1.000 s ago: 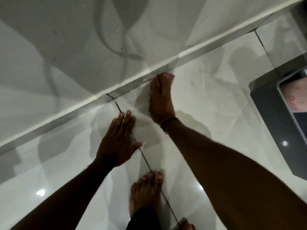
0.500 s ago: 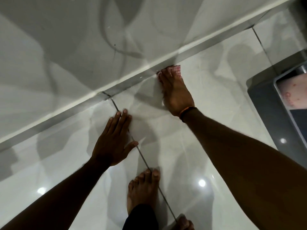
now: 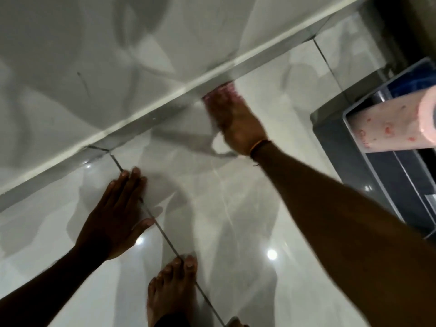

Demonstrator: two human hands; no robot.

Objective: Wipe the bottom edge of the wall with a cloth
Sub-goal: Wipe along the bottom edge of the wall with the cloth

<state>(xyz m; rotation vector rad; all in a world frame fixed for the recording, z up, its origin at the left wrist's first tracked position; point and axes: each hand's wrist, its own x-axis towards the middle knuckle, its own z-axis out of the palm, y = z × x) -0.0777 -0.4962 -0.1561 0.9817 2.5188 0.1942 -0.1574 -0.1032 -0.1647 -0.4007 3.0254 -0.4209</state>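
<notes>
A pink checked cloth (image 3: 230, 90) shows at my fingertips, pressed against the grey skirting (image 3: 165, 108) where the wall meets the floor. My right hand (image 3: 236, 121) lies flat on top of it, blurred by motion, with an orange thread around the wrist. Most of the cloth is hidden under that hand. My left hand (image 3: 115, 215) rests flat on the glossy floor tile beside a dark grout line, fingers apart and holding nothing.
My bare foot (image 3: 172, 291) stands on the tile (image 3: 247, 220) near the lower middle. At the right sits a dark box-like unit (image 3: 382, 185) with a pink patterned item (image 3: 387, 126) on it. A white ledge (image 3: 141, 114) tops the skirting.
My right hand has slid to the right along the skirting with the cloth, which now peeks out at the fingertips. The left hand stays planted on the floor.
</notes>
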